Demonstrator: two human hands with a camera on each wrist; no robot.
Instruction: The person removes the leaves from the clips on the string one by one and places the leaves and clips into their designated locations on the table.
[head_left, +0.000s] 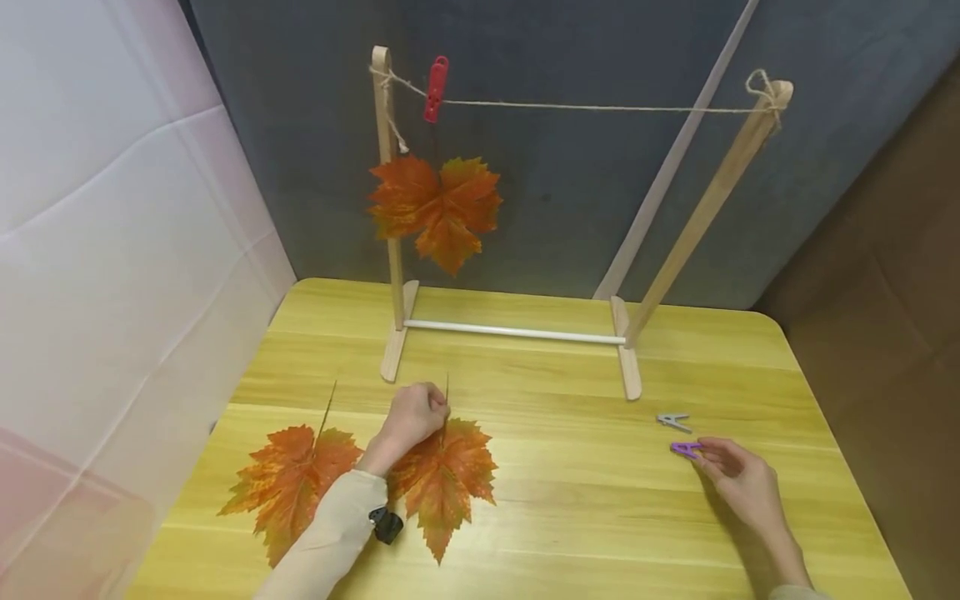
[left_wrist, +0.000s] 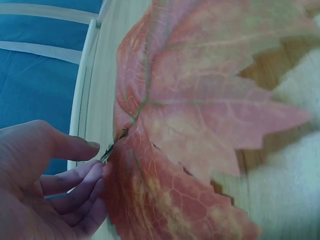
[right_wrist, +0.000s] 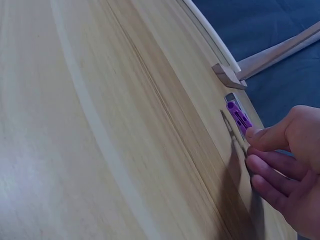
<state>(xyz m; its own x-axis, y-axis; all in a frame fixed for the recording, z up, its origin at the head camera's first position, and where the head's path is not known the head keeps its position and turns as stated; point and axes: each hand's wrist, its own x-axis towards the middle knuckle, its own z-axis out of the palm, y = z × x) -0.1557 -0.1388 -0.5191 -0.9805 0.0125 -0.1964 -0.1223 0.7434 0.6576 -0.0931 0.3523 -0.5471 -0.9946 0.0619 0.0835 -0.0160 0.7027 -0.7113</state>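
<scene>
My left hand (head_left: 414, 417) pinches the thin stem of an orange maple leaf (head_left: 444, 475) between thumb and fingertips. In the left wrist view that leaf (left_wrist: 195, 100) spreads out large beyond the fingers. On the right, my right hand (head_left: 742, 487) holds a purple clothespin (head_left: 685, 450) by its handle end, over the table; the right wrist view shows the purple clothespin (right_wrist: 239, 117) at the thumb tip. Just behind it lies a grey clothespin (head_left: 673, 422). A second orange leaf (head_left: 296, 483) lies to the left, partly hidden by the left sleeve.
At the back stands a wooden frame (head_left: 693, 221) with a string (head_left: 570, 106) tied between its posts. A red clothespin (head_left: 436, 90) on the string holds a hanging leaf (head_left: 438, 208) near the left post. A white rod (head_left: 517, 332) joins the feet on the yellow table (head_left: 570, 517).
</scene>
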